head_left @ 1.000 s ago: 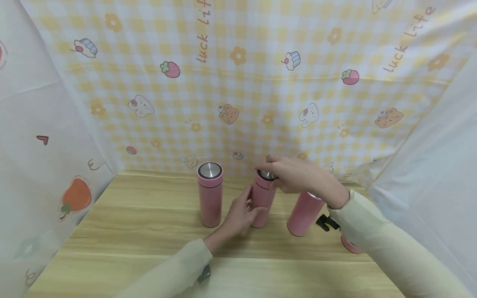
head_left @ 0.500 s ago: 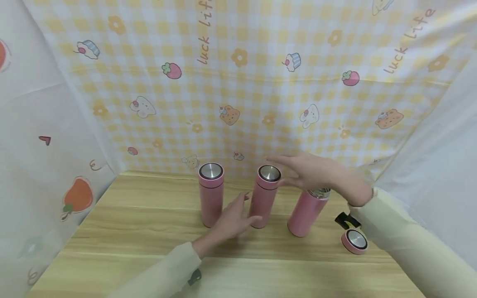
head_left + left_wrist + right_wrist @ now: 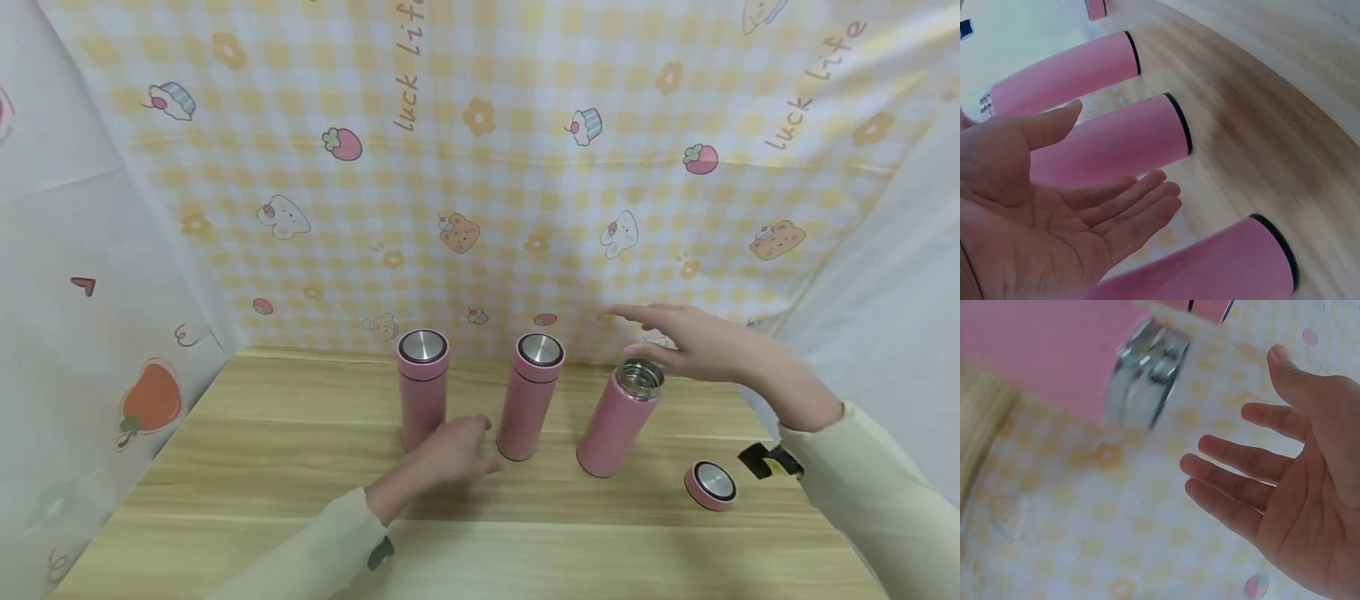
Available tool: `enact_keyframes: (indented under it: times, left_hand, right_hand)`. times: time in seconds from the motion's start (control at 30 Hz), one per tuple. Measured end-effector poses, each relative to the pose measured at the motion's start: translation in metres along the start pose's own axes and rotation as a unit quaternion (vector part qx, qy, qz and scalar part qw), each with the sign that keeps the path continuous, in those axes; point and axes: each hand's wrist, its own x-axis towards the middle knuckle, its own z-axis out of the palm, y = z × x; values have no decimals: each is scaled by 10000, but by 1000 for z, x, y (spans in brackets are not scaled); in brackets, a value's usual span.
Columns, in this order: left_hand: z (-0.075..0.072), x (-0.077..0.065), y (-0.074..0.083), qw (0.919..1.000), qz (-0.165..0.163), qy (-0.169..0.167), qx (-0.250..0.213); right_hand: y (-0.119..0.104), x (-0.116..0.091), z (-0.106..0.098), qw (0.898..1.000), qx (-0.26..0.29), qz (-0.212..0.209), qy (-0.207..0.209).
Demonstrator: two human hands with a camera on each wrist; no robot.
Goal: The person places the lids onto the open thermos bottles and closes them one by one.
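Observation:
Three pink thermos flasks stand in a row on the wooden table. The left flask (image 3: pixel 423 392) and the middle flask (image 3: pixel 529 400) wear lids with shiny steel tops. On the right, the uncapped flask (image 3: pixel 615 425) shows its bare metal mouth, also seen as a threaded steel neck (image 3: pixel 1147 372) in the right wrist view. Its pink lid (image 3: pixel 710 485) lies on the table to the right. My left hand (image 3: pixel 446 458), fingers loosely extended, is between the left and middle flasks and holds nothing. My right hand (image 3: pixel 697 342) hovers with spread fingers just over the uncapped flask's mouth.
A yellow checked cloth (image 3: pixel 525 183) with printed cartoons hangs right behind the flasks. White cloth walls (image 3: pixel 90 350) close in both sides. The pale wooden table (image 3: pixel 300 433) reaches back to the hanging cloth.
My right hand has let go of the middle flask's lid and moved right, over the uncapped flask. My left hand has released the middle flask and drawn back to the left.

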Motion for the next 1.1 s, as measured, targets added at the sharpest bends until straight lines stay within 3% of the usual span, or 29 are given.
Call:
enact_keyframes:
  times: [0.27,0.47,0.6,0.73,0.9,1.1]
  left_hand:
    - [-4,-8,11,9969,152,-761,152]
    - [-1,-9,22,9874,816,-1322,294]
    - [8,-5,27,9790,1306,-1564,0]
    - [23,4,33,9788,1449,-1396,-372]
    - [45,19,43,9844,1282,-967,-719]
    - [66,29,55,9852,1108,-585,-1166]
  right_hand:
    - [31,-43,12,9980,248,563,154]
    - [59,-76,39,9927,721,964,99]
    - [74,-97,64,9897,919,1097,45]
    - [83,-111,90,9890,899,1171,25]
    - [87,-125,114,9881,962,1199,-84]
    - [90,-135,130,9865,958,1313,-210]
